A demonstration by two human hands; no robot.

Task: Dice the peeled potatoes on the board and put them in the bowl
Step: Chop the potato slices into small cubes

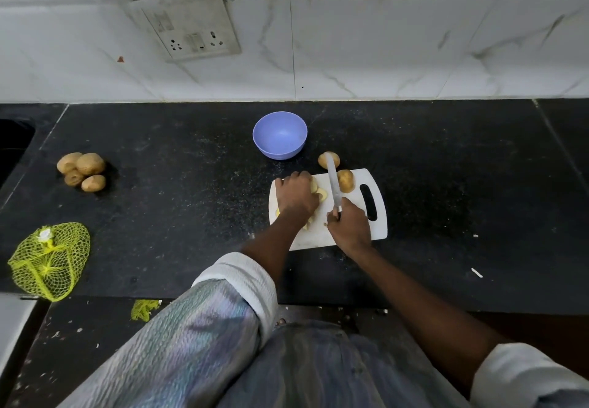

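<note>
— Gripping knife [333, 181] firmly, right hand [350, 226] fingers wrapped round handle?
— Yes. Curling left hand [295, 195] fingers over cut potato [320, 193] on board [379, 229], tips tucked back. Beyond, bowl [279, 135] on desk, waiting.

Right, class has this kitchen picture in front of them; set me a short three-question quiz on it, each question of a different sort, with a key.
1. True or false: the purple bowl already holds diced potato.
2. Which hand grips the knife? A) left hand B) right hand C) neither
3. Fill in: the loose pile of whole potatoes lies on the counter beyond the yellow ____ bag.

Key
1. False: the bowl looks empty.
2. B: the right hand holds the handle, while the left hand presses down on the cut potato pieces on the white cutting board.
3. Net.
</note>
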